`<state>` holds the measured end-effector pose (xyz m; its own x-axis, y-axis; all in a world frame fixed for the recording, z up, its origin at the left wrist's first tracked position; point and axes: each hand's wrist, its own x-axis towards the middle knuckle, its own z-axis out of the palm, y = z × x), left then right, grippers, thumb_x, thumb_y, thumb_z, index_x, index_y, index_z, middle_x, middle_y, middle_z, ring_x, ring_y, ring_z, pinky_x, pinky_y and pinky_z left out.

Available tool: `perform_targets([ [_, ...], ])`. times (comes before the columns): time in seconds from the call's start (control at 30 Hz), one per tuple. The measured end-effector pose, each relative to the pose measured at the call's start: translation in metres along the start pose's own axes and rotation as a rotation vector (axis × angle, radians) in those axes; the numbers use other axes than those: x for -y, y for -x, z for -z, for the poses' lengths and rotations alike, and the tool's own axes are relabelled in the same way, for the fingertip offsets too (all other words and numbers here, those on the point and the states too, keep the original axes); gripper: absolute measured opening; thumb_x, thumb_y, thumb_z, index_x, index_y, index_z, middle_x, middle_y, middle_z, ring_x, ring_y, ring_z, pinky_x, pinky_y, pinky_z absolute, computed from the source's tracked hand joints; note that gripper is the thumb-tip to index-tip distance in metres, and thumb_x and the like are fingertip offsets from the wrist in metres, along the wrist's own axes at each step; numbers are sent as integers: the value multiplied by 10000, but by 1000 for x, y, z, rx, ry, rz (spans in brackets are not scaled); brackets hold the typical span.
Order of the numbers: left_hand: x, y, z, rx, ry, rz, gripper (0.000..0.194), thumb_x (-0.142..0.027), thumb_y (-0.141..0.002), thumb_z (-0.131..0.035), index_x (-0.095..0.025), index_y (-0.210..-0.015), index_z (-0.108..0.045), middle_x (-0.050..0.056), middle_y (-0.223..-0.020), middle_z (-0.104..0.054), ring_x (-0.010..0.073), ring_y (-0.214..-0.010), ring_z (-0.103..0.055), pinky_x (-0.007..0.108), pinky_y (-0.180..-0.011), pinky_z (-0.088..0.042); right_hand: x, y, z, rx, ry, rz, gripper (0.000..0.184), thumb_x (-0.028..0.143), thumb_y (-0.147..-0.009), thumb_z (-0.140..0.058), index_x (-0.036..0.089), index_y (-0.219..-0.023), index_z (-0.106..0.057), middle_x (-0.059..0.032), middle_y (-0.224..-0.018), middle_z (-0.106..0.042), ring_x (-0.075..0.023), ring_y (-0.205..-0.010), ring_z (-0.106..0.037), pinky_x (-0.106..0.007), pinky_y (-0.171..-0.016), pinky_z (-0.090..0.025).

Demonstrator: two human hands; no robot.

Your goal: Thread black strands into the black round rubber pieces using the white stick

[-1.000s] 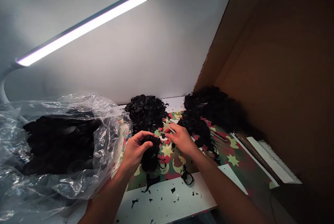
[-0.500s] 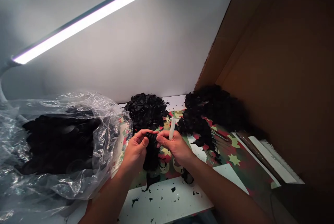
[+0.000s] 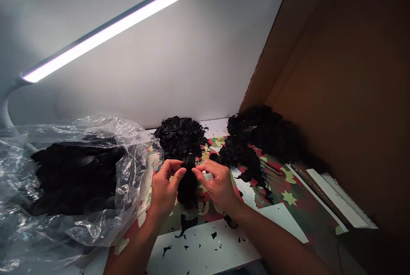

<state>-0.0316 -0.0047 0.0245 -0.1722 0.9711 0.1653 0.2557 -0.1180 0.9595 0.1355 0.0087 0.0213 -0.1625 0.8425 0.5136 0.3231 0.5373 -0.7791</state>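
Observation:
A small black ribbed piece [image 3: 190, 162], perhaps rubber, is pinched between the fingertips of both hands. My left hand [image 3: 166, 183] grips its left side with thumb and forefinger. My right hand [image 3: 217, 181] touches its right side and also keeps a slim white stick [image 3: 208, 176] in its fingers; most of the stick is hidden. Directly below the hands lie black pieces [image 3: 187, 189] on the patterned sheet. Behind them rises a heap of black scraps [image 3: 180, 136]. A round black piece [image 3: 214, 157] lies just beyond my right hand.
At left, a clear plastic bag [image 3: 128, 181] holds many black pieces [image 3: 77, 176]. More black strips [image 3: 265, 134] pile up at right by a cardboard wall [image 3: 346, 95]. Tweezers [image 3: 271, 167] lie near them. Overhead shines a lamp [image 3: 105, 31]. Scraps dot the white sheet [image 3: 230, 249].
The white stick has tipped down from upright to nearly hidden in my right hand. The ribbed piece has turned and sits slightly higher between my fingertips. The view has shifted slightly.

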Motion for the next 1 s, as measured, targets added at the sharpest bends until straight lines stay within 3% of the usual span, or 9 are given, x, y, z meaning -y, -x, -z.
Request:
perform_targets([
  [0.07, 0, -1, 1, 113, 111, 89, 334, -461, -816, -699, -190, -1011, -683, 10, -739, -668, 187, -675, -625, 298, -668, -494, -2, 4, -4, 46, 68, 117, 226, 297, -986, -574, 206, -838, -719, -44, -757, -701, -174, -690, -616, -298, -654, -467],
  [0.17, 1, -4, 4, 157, 187, 124, 365, -388, -765, -754, -185, -1062, -693, 18, -811, -697, 191, -760, -649, 279, -705, -499, -8, 8, -7, 178, 137, 229, 266, 304, -1003, -550, 201, -840, -732, -51, -746, -700, -181, -701, -614, -305, -664, -467],
  [0.3, 4, -8, 15, 195, 111, 88, 342, -292, -776, -746, -222, -1110, -729, 41, -973, -725, 208, -886, -655, 274, -763, -494, -12, 2, 2, 140, 34, 117, 290, 321, -997, -550, 208, -780, -707, -20, -704, -652, -163, -672, -598, -285, -628, -462],
  [0.4, 5, -9, 21, 327, 47, 42, 329, -260, -810, -706, -247, -1137, -742, 58, -1055, -718, 216, -912, -644, 284, -783, -494, -11, -7, 11, 105, -77, 59, 208, 254, -1001, -506, 216, -1017, -710, -67, -985, -689, -194, -925, -650, -297, -736, -531],
  [0.5, 4, -7, 22, 404, 41, 39, 433, -205, -792, -704, -248, -1221, -665, 64, -1068, -704, 216, -900, -641, 302, -782, -501, -11, -13, 13, 258, -139, 101, 336, 194, -984, -524, 255, -1305, -604, -72, -1304, -638, -210, -1210, -592, -349, -969, -520],
  [0.6, 2, -2, 19, 377, 35, 55, 497, -99, -759, -652, -257, -1221, -559, 37, -1030, -696, 197, -856, -644, 309, -774, -505, -15, -13, 9, 383, -43, 104, 452, 176, -965, -574, 251, -1407, -517, -71, -1313, -646, -212, -1186, -612, -365, -1020, -489],
  [0.73, 1, 1, 17, 311, -89, -22, 457, -43, -719, -614, -243, -1130, -586, 51, -1061, -694, 234, -989, -653, 358, -886, -496, -21, -8, 4, 439, 312, 167, 341, 162, -973, -566, 227, -1305, -608, -66, -1092, -694, -209, -926, -642, -324, -827, -510],
  [0.83, 2, -1, 17, 309, -151, -67, 533, -32, -738, -569, -238, -1229, -603, 69, -1072, -683, 246, -991, -662, 370, -872, -520, -19, -7, 1, 426, 589, 207, 149, 206, -965, -598, 203, -1077, -697, -60, -960, -688, -197, -751, -573, -310, -690, -438],
  [1.0, 3, -3, 18, 354, -318, -220, 525, -58, -810, -552, -261, -1289, -624, 68, -1083, -660, 236, -1008, -653, 365, -883, -523, -15, -10, -1, 467, 667, 245, 129, 124, -934, -579, 204, -863, -651, -20, -882, -663, -163, -665, -472, -304, -643, -329],
])
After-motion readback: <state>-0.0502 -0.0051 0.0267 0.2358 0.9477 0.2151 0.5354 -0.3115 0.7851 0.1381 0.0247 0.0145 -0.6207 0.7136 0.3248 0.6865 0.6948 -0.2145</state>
